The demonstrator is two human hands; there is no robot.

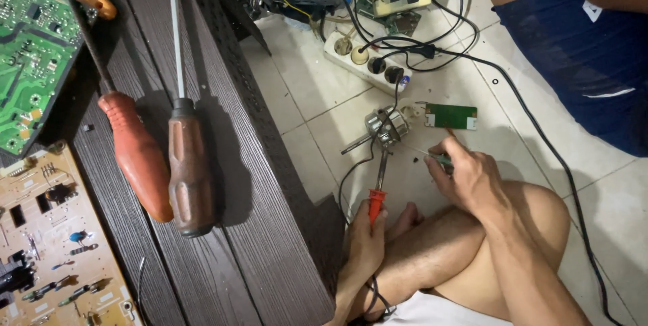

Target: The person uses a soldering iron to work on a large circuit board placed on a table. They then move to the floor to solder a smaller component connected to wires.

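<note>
Soldering iron (378,191): light, stiff, hot-tipped; left hand (368,238) gripped its red handle. Small motor (386,125) on floor tile: dense, slippery. Right hand (466,177) pinched a small tool, unidentifiable.

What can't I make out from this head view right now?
- Soldering iron tip: too small against the small motor.
- Thing pinched in the right hand: hidden by its fingers.
- Left hand palm side: turned away.
- Green circuit board on the bench: cut off by the left edge.
- Screwdriver tips: cut off at top.
</note>
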